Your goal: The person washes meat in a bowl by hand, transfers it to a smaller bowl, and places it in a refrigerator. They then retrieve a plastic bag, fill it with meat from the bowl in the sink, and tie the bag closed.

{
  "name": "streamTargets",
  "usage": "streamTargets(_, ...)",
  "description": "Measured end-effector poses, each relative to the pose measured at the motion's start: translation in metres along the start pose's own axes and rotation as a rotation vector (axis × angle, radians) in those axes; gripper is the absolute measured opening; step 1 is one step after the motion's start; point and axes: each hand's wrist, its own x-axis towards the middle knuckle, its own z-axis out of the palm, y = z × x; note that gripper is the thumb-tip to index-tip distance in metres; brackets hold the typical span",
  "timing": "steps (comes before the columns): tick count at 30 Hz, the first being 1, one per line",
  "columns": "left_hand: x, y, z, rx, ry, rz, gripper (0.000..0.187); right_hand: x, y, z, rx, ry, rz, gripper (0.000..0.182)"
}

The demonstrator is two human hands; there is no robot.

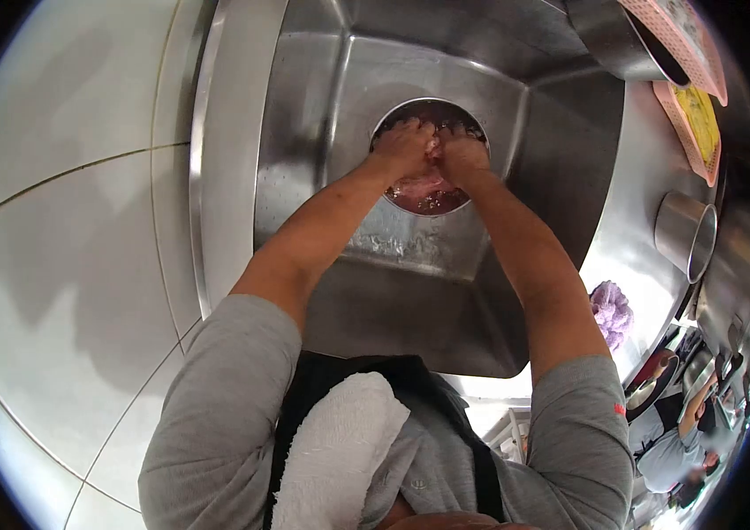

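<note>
Inside a deep steel sink (295,115) stands a round metal bowl (432,215) holding reddish water. Both my hands are down in it. My left hand (406,147) is at the left side, its fingers curled round pinkish raw meat (434,181). Close beside it, my right hand (465,156) is also closed on the meat, its fingertips partly hidden in the bowl. The meat lies between and below the hands, partly under the water, so its full shape is hidden.
White tiles (66,265) cover the left wall. On the right ledge lie a purple mesh scrubber (612,314) and a metal pot (677,231). Pink baskets (689,132) and a larger steel pot (618,44) stand farther back. Another person (671,455) is at the lower right.
</note>
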Motion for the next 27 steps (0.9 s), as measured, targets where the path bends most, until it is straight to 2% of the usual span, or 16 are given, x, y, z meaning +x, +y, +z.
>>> streamTargets(2, 0.002, 0.000, 0.005, -0.006, 0.023, -0.047, 0.032, 0.000, -0.001, -0.001, 0.048, -0.032, 0.052, 0.044)
streamTargets(5, -0.001, 0.007, 0.003, -0.049, 0.059, -0.160, 0.031, -0.004, -0.001, -0.013, 0.268, -0.026, 0.003, 0.034)
streamTargets(7, 0.002, 0.007, -0.007, -0.144, 0.057, -0.305, 0.030, 0.007, 0.000, -0.003, 0.353, -0.053, 0.261, 0.038)
streamTargets(8, 0.003, 0.007, -0.010, -0.124, 0.096, -0.312, 0.030, 0.014, -0.001, 0.001, 0.399, -0.065, 0.384, 0.042)
streamTargets(11, -0.005, 0.009, -0.009, -0.098, 0.177, -0.326, 0.033, 0.011, -0.005, 0.005, 0.481, 0.048, 0.464, 0.045)
streamTargets(13, -0.008, 0.014, -0.018, -0.138, 0.242, -0.319, 0.036, 0.010, -0.005, 0.010, 0.563, 0.028, 0.520, 0.050)
streamTargets(17, -0.018, 0.020, -0.042, -0.311, 0.321, -0.364, 0.031, 0.018, 0.005, 0.033, 0.804, -0.044, 0.522, 0.057)
streamTargets(19, -0.017, 0.021, -0.037, -0.474, 0.435, -0.370, 0.027, 0.003, -0.003, 0.022, 0.732, 0.114, 0.504, 0.059)
streamTargets(20, -0.015, 0.024, -0.037, -0.682, 0.379, -0.419, 0.026, -0.012, -0.006, 0.015, 0.687, 0.190, 0.498, 0.060)
streamTargets(22, -0.015, 0.029, -0.048, -1.099, 0.252, -0.502, 0.024, -0.047, -0.010, -0.020, 0.790, 0.234, 0.476, 0.061)
streamTargets(23, -0.022, 0.036, -0.061, -1.341, 0.140, -0.478, 0.020, -0.069, -0.014, -0.042, 0.838, 0.257, 0.467, 0.062)
streamTargets(25, -0.029, 0.050, -0.081, -1.485, -0.007, -0.503, 0.019, -0.118, -0.012, -0.087, 0.997, 0.424, 0.389, 0.056)
streamTargets(26, -0.022, 0.042, -0.078, -1.515, -0.114, -0.371, 0.018, -0.144, -0.005, -0.115, 0.946, 0.588, 0.390, 0.054)
streamTargets(27, -0.026, 0.059, -0.091, -1.514, -0.096, -0.451, 0.017, -0.170, 0.001, -0.143, 0.886, 0.753, 0.394, 0.053)
